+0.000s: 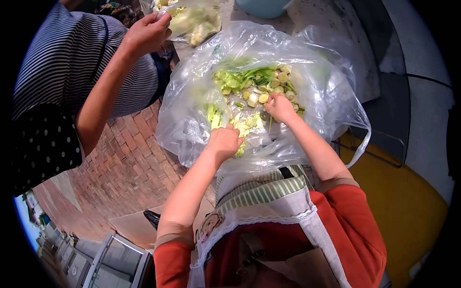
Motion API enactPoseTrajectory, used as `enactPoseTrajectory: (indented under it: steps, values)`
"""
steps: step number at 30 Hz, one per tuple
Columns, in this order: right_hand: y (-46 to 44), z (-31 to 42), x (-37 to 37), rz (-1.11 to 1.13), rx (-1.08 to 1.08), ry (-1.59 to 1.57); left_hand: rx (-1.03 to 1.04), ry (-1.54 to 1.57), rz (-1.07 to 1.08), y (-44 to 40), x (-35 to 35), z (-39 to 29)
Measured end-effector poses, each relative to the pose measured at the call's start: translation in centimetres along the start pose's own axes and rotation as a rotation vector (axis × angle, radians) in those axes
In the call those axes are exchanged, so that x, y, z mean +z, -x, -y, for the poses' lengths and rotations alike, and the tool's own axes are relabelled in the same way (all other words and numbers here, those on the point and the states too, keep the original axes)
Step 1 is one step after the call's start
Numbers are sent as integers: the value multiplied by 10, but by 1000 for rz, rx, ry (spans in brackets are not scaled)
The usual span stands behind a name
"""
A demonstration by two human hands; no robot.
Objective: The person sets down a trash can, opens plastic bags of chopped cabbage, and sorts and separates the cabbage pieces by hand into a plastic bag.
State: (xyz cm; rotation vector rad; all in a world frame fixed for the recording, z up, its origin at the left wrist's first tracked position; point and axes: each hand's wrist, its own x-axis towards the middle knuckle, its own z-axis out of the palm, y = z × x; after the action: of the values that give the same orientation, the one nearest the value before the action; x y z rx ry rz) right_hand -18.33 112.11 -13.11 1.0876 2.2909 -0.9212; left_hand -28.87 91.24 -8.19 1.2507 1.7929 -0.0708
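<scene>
A large clear plastic bag (180, 103) lies open, with green leaves (245, 80) and pale round cut vegetable pieces (252, 99) inside. At the lower left of the opening, my left hand (224, 142) has its fingers curled down at some leaf scraps (246, 126); what it grips, if anything, is hidden. My right hand (280, 107) is inside the bag at the right, fingers pinched together beside the round pieces. A thin green stem shows just below those fingers. Whether they hold a piece is too small to tell.
A co-worker's hand (148, 33) at the upper left holds a smaller clear bag (194, 21) of vegetables. A light blue basin (263, 6) stands at the top edge. Brick paving (129, 153) lies at the left, a yellow surface (403, 201) at the right.
</scene>
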Motion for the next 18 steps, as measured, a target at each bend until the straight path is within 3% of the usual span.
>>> enactPoseTrajectory:
  steps: [4, 6, 7, 9, 10, 12, 13, 16, 18]
  values:
    - [-2, 8, 16, -90, -96, 71, -14, 23, 34, -4, -6, 2]
    - [-5, 11, 19, -35, -119, 55, 34, 230, -253, -4, -8, 7]
    - [-5, 13, 20, -29, -112, 53, 35, 233, -245, -11, -5, 9]
    - [-5, 21, 15, 124, -200, -340, 51, 629, -701, -33, 1, 13]
    - [10, 39, -1, 126, -193, -336, 53, 637, -696, -41, -2, 12]
    - [47, 80, -40, 464, 47, -979, -35, 1814, -434, -56, -9, 12]
    - [37, 72, -40, 437, -81, -905, 32, 1966, -273, -45, -28, 9]
    - [3, 46, -55, 156, -10, -535, -86, 1806, -211, -42, -45, 15]
    - [-37, 9, -66, -24, 46, 201, 12, 1672, -316, -30, -83, 13]
